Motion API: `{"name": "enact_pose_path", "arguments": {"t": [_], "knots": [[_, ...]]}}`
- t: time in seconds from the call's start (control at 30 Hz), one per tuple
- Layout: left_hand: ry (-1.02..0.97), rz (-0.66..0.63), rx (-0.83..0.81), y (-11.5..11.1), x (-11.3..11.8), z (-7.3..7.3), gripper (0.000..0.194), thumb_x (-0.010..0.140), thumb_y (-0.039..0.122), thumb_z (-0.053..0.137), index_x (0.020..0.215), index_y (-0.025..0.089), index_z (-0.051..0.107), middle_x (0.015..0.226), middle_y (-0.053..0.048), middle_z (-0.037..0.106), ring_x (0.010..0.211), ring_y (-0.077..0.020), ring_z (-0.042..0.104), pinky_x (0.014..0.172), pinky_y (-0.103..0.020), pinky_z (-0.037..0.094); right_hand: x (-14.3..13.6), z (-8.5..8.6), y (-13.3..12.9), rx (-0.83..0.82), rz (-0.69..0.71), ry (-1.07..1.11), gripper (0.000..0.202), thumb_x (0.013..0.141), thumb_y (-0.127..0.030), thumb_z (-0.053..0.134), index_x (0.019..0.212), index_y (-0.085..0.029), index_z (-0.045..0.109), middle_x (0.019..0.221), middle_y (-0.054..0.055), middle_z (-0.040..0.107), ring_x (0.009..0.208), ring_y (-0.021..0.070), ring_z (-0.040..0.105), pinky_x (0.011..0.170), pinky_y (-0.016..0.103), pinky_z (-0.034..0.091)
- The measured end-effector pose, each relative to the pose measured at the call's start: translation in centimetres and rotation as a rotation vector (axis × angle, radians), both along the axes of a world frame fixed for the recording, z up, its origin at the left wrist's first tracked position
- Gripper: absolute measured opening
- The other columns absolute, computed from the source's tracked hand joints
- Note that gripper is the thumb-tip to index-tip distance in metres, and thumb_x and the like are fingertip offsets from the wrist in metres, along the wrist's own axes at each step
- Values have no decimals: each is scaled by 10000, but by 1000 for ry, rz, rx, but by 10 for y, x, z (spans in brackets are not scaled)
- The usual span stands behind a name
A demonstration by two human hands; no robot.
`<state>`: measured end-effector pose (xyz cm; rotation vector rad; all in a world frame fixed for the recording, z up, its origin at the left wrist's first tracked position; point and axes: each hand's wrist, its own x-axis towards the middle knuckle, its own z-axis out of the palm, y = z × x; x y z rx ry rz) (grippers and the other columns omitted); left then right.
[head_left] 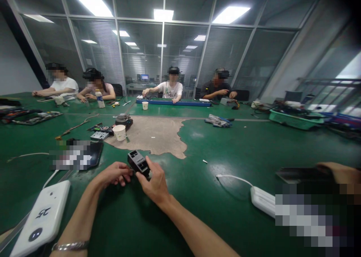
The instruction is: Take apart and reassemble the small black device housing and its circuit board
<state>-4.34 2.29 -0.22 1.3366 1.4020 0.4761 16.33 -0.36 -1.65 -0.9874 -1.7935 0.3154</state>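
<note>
A small black device with a grey face [138, 161] is tilted above the green table [214, 212]. My right hand [153, 180] grips it by its right side, with fingers on the top edge and the lower edge. Close at its left is my left hand [117, 174], its fingers curled and the fingertips at the device's lower left corner; what they pinch, if anything, is too small to make out. Beyond the device lies a torn brown sheet [158, 136]. A paper cup [119, 132] stands on the sheet's left part, beside some electronic parts [99, 135].
White power banks lie at the left [42, 215] and right [262, 200]. Gloves [218, 120] and a green basket [293, 120] are farther back. Several people sit across the table. Another person's hand [341, 172] reaches in at the right edge.
</note>
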Motion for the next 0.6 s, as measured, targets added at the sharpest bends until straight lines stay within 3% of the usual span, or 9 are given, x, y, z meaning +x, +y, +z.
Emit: {"name": "enact_pose_path", "arguments": {"t": [0.17, 0.37, 0.6], "knots": [[9, 24, -8, 0, 1, -1, 484, 658, 569, 606, 899, 150, 613, 758, -62, 695, 508, -110, 593, 413, -174, 272, 12, 9, 14, -32, -95, 116, 540, 807, -324, 592, 1311, -175, 464, 1157, 102, 595, 1046, 229, 554, 928, 356, 434], [-37, 16, -10, 1, -1, -4, 446, 678, 529, 618, 907, 147, 600, 752, -66, 689, 519, -111, 589, 413, -173, 273, 26, -11, 37, -129, -231, 63, 511, 766, -305, 615, 1245, -151, 527, 1114, 114, 621, 1021, 248, 570, 924, 384, 427], [-42, 6, -11, 3, -3, -7, 439, 709, 527, 589, 919, 142, 597, 759, -70, 687, 517, -107, 591, 409, -172, 276, 28, -21, 41, -157, -230, -3, 504, 762, -292, 610, 1244, -178, 520, 1106, 99, 624, 1016, 248, 565, 907, 388, 433]]}}
